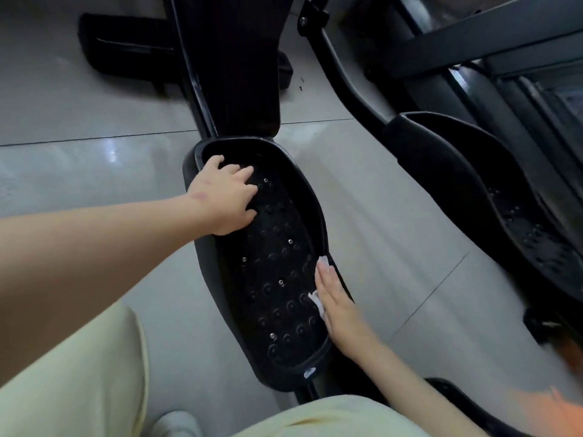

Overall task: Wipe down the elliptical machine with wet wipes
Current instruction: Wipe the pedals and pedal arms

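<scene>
The person crouches over the near pedal (277, 247) of the elliptical machine (249, 74). The left hand (225, 200) rests on the front end of this pedal, with the fingers spread and a little bent, the tips on the studded surface; it holds nothing. I judge that it steadies the pedal. The right hand (337, 305) lies flat with straight fingers together and presses the wet wipe (323, 261) against the raised right rim of the pedal. The wipe shows only as white corners at the fingertips and beside the palm.

The step in hand seems to be wiping this rim. To do it well, the flat hand should slide along the whole rim with even pressure, and the wipe must stay under the fingers and not bunch up. The studs need extra passes between them. The second pedal (473, 184) looks dusty and probably waits for its turn.
</scene>
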